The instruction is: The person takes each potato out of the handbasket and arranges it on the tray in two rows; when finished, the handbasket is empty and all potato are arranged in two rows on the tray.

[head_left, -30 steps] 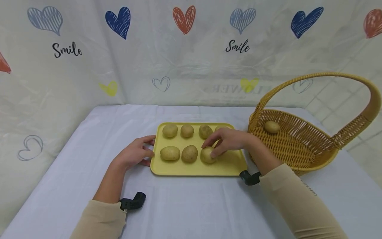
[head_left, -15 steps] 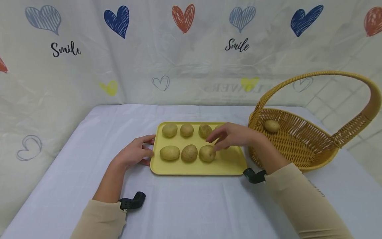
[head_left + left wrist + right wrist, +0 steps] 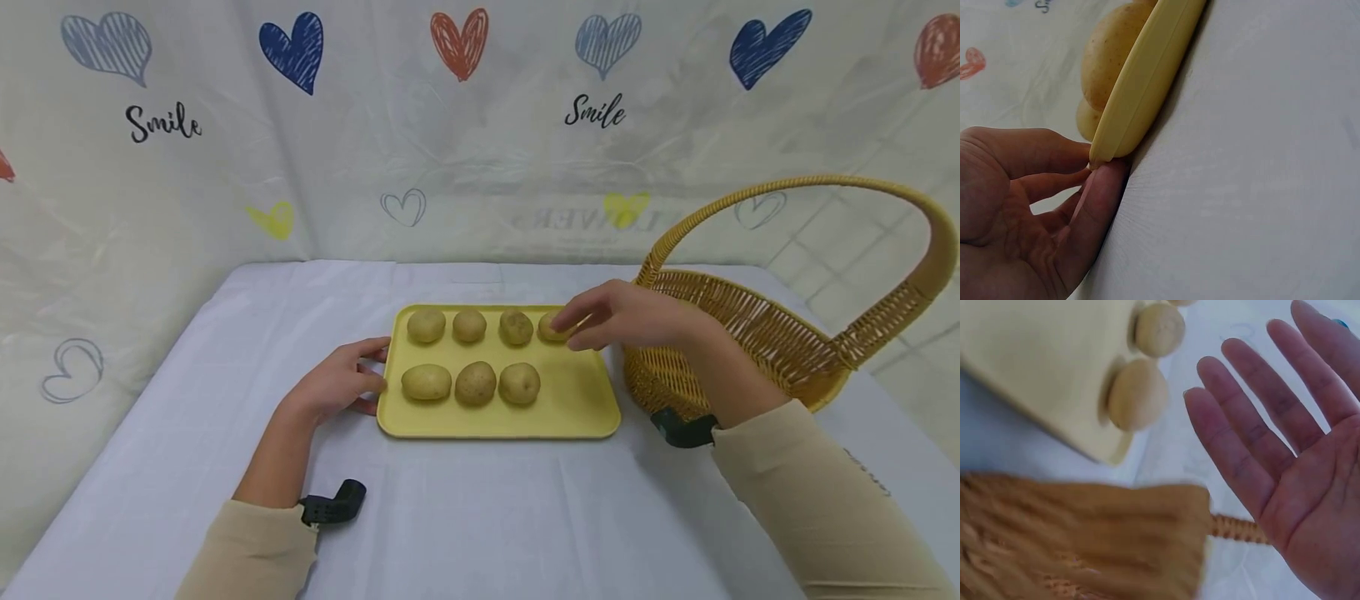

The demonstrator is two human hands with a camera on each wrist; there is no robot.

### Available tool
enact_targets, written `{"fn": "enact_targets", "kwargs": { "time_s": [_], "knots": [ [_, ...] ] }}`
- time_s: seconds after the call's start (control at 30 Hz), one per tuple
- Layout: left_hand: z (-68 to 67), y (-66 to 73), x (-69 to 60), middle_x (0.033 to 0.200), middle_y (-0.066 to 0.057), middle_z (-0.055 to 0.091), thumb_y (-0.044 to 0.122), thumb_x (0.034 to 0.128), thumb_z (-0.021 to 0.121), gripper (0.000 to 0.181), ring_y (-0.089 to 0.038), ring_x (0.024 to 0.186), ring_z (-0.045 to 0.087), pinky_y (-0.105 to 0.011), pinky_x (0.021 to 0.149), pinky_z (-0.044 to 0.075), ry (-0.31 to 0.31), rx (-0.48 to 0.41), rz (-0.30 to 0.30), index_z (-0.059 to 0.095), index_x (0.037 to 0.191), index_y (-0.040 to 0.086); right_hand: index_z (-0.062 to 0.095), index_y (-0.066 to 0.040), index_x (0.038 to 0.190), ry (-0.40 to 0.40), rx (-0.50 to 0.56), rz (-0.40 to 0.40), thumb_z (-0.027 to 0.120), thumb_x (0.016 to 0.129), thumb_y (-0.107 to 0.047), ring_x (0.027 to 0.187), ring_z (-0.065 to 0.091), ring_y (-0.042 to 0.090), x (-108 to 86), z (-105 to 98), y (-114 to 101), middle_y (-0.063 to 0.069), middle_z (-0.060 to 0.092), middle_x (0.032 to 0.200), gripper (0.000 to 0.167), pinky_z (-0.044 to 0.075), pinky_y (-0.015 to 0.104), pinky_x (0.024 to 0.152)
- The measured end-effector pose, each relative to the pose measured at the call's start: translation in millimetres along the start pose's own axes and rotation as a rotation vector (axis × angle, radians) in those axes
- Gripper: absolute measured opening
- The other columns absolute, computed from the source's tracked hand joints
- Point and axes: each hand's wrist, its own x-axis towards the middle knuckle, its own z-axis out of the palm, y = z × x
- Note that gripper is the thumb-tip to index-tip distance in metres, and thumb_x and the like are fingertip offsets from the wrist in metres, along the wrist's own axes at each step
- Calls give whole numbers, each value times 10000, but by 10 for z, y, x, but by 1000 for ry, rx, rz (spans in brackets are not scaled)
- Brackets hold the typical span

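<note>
A yellow tray (image 3: 570,421) lies on the table with several potatoes in two rows. Its front row has a long potato (image 3: 426,382), a brownish one (image 3: 476,383) and a pale one (image 3: 519,383). My left hand (image 3: 341,383) holds the tray's left edge, thumb at the rim and a fingertip low against its side in the left wrist view. Above the tray's right end my right hand (image 3: 626,315) hovers holding nothing, its fingers spread in the right wrist view. Behind its fingertips the rightmost back potato (image 3: 551,327) is partly hidden.
A wicker basket (image 3: 798,350) with a tall arched handle (image 3: 795,183) stands right of the tray, partly behind my right forearm. White cloth (image 3: 480,517) covers the table. A patterned curtain (image 3: 480,142) hangs behind it.
My right hand has let go of the pale front-row potato and moved up and right toward the basket. It now covers the potato seen earlier in the basket. The left hand stays put.
</note>
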Motion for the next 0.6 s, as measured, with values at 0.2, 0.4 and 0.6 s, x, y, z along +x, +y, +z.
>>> {"fn": "enact_targets", "kwargs": {
  "time_s": [0.2,0.4,0.6],
  "knots": [
    [-3,3,-6,1509,-164,399,-20,908,594,780,-281,1073,599,-388,776,657,-2,-2,-1,307,1626,83,718,-221,1279,58,-52,39,738,959,-304,1229,669,194,-158,-148,-15,25,687,1349,331,567,365,1000],
    [-17,-7,-6,1509,-166,398,-18,912,595,779,-281,1078,599,-387,775,657,-2,2,2,303,1628,81,708,-218,1302,95,-53,32,728,966,-313,1208,664,171,-288,-288,1,-16,688,1335,350,552,321,973],
    [-19,9,-12,1509,-166,397,-15,907,597,782,-285,1093,596,-386,778,657,-5,5,-1,307,1626,82,699,-210,1327,112,-78,43,719,974,-313,1200,666,164,-417,-421,13,-13,698,1325,368,556,296,944]
  ]
}}
